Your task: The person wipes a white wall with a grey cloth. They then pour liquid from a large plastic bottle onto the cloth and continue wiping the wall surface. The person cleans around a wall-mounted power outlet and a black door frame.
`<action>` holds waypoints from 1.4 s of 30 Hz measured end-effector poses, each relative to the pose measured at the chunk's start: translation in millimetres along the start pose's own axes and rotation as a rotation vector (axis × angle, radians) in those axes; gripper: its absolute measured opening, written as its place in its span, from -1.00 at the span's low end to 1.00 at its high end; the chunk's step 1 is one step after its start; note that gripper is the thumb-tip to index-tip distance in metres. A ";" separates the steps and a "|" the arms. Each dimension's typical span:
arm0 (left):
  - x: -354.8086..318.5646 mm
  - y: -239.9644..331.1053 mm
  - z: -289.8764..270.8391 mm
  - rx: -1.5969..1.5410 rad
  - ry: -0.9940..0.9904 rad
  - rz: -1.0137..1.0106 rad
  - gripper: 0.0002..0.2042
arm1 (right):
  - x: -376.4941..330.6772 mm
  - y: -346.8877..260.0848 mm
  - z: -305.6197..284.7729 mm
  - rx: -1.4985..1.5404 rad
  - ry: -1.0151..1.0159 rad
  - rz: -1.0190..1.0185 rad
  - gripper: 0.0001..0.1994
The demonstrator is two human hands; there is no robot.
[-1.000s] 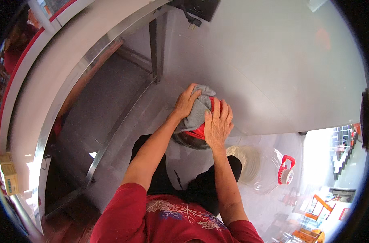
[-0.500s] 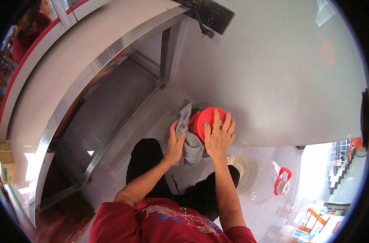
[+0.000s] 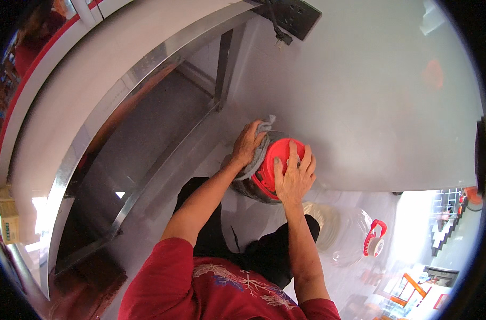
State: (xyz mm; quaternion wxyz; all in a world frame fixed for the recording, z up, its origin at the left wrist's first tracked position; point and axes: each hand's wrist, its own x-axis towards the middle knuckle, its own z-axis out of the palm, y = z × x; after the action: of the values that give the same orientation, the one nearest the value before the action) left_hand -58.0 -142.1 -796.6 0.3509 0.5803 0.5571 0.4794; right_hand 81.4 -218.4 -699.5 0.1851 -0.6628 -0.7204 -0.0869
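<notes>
Near the floor's point(image 3: 203, 143) wall point(image 3: 360, 106) edge, my left hand point(image 3: 246, 144) clutches grey cloth point(image 3: 261, 156) to the jar point(image 3: 248, 188), my right hand point(image 3: 296, 176) spread over its fitted lid point(image 3: 278, 153). How much is wiped doesn't show.

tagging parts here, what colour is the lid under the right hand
Red: the lid under the right hand shows best in the head view.

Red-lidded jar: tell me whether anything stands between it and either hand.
At the left hand, yes: the gray cloth lies between that hand and the side of the red-lidded jar. At the right hand, nothing visible does: its spread fingers rest on the red lid.
</notes>
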 end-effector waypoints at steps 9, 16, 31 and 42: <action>-130.2 27.4 17.9 0.228 0.216 -0.090 -0.49 | -0.8 0.5 0.7 0.008 0.003 0.045 -0.45; -174.4 69.3 27.2 0.436 0.112 -0.024 -0.43 | -2.3 2.8 -1.2 0.062 0.015 0.052 -0.45; -188.7 95.0 30.4 -0.836 -0.422 -0.789 -0.47 | -77.2 57.5 -51.0 0.783 -0.145 0.042 -0.24; -58.4 186.2 -3.9 0.675 -0.289 0.361 -0.36 | -67.3 90.2 -48.4 1.249 0.273 0.743 -0.56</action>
State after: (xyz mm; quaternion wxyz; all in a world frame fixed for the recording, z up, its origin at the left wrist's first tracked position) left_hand 0.8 -224.8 -629.8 0.1258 0.8126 0.5174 0.2370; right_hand 181.3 -288.8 -691.8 0.6330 -0.6174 -0.3344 0.3260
